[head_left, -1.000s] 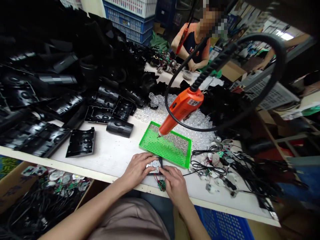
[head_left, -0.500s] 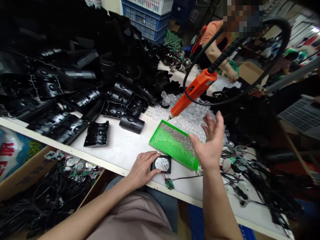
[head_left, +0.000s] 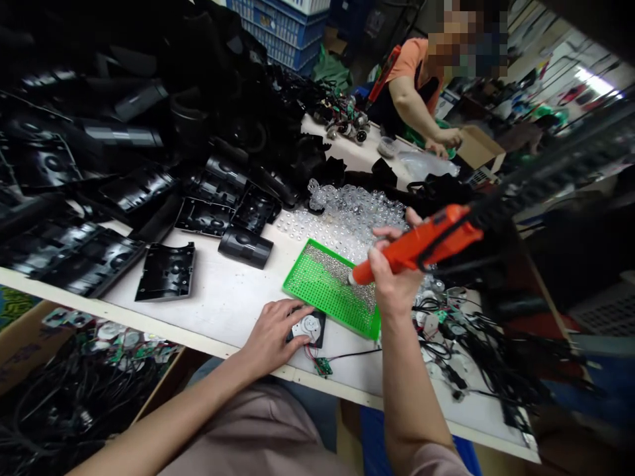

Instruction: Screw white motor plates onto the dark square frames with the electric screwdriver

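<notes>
My left hand [head_left: 274, 334] lies at the table's front edge, thumb and fingers gripping a small black square housing [head_left: 320, 328] with a round white motor piece [head_left: 309, 325] on it. Thin wires lead from it to a little green circuit board [head_left: 323, 366]. My right hand [head_left: 397, 277] is wrapped round an orange electric screwdriver [head_left: 421, 241], tilted with its tip over the green perforated tray [head_left: 342, 316]. Small metal screws [head_left: 330, 268] cover the tray's far part. Whether the tip touches them I cannot tell.
Black plastic shells [head_left: 166, 272] are heaped on the left. Clear plastic pieces [head_left: 357, 208] lie behind the tray. Black cables and boards [head_left: 449, 324] spread at right. A box of wired parts [head_left: 94, 377] stands below left. Across the table a co-worker [head_left: 414, 92] handles something near a cardboard box [head_left: 479, 147].
My right hand, open and empty before, has closed round the orange screwdriver and brought its tip down over the screw tray. My left hand stays on the housing. The view has shifted slightly.
</notes>
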The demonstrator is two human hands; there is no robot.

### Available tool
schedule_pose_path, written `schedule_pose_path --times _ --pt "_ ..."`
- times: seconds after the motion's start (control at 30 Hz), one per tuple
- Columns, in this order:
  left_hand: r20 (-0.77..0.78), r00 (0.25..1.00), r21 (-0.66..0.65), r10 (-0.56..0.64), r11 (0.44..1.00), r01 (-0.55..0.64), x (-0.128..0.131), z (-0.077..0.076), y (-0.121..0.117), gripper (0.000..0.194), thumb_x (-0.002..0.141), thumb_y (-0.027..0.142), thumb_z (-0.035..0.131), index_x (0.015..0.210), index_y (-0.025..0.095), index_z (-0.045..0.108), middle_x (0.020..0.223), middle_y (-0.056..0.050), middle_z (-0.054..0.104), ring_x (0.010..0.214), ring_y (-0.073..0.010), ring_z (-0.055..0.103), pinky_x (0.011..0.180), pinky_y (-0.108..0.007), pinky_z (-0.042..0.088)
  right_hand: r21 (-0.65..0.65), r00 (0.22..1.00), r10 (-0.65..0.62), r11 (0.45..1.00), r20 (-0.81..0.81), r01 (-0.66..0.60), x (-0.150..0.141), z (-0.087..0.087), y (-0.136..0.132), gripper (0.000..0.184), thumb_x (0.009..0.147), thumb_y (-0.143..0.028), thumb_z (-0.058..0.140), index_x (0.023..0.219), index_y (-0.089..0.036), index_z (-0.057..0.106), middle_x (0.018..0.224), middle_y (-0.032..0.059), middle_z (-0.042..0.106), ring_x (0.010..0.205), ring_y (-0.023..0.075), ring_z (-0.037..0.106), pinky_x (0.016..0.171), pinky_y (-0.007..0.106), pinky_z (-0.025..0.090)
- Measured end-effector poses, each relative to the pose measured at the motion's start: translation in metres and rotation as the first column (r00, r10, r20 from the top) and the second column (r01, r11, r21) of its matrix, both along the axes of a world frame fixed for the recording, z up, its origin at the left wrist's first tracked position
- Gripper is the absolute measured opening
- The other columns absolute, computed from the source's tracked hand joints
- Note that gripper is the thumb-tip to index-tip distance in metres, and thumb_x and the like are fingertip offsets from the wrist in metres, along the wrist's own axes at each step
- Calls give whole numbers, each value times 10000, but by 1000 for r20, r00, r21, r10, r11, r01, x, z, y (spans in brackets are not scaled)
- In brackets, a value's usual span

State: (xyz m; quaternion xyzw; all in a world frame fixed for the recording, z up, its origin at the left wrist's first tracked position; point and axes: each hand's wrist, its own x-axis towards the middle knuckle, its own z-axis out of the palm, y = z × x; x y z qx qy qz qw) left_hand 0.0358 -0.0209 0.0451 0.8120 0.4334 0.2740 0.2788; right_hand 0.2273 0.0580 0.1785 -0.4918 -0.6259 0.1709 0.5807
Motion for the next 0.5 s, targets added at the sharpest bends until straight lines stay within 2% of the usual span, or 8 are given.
schedule_pose_path --times 0.07,0.13,0.23,0.27,0.33,0.4,0.5 --pt "17 1000 7 18 1000 -19 3 -7 -1 377 925 396 544 1278 264 557 1259 -102 590 1173 -279 526 955 -449 404 -46 995 31 998 -98 -35 8 -3 -15 532 768 -304 663 1251 -269 443 948 6 570 638 98 521 638 268 510" --pt "34 999 16 39 999 -39 5 -12 -2 333 936 395 524 1235 263 588 1242 -95 601 1160 -269 535 941 -436 414 -127 984 55 989 -169 -77 17 -4 -25 538 763 -306 672 1251 -275 449 1024 34 581 743 130 591 700 303 540" --pt "35 997 15 71 997 -72 6 -13 -4 305 945 387 507 1208 263 602 1219 -88 615 1150 -261 540 926 -422 422 -287 955 131 935 -264 -208 29 -5 -30 545 780 -367 652 1272 -258 444 1129 94 595 891 214 653 764 399 564" --pt "30 996 13 78 997 -78 6 -12 -4 298 947 383 504 1200 262 605 1214 -87 618 1149 -260 540 924 -420 423 -317 945 147 917 -291 -241 30 -7 -28 539 788 -392 637 1271 -248 447 1078 92 622 864 222 662 759 419 565" --pt "23 996 14 85 996 -85 7 -10 -5 291 948 379 503 1190 256 608 1208 -86 621 1146 -260 541 919 -418 421 -302 930 137 921 -340 -246 29 -13 -22 495 804 -435 591 1239 -233 468 826 27 641 674 188 640 704 418 564" --pt "21 996 20 84 996 -84 7 -10 -5 289 950 374 502 1192 251 602 1206 -87 621 1143 -261 541 908 -418 418 -229 915 105 951 -390 -206 22 -25 -14 448 813 -488 541 1180 -233 502 596 -54 524 483 143 526 599 375 545" --pt "22 997 21 74 997 -75 7 -11 -5 309 955 348 494 1240 258 570 1215 -88 613 1142 -260 536 897 -417 413 -152 894 126 966 -431 -210 11 -47 0 489 799 -631 477 1075 -233 545 509 -89 395 378 109 393 477 315 477"
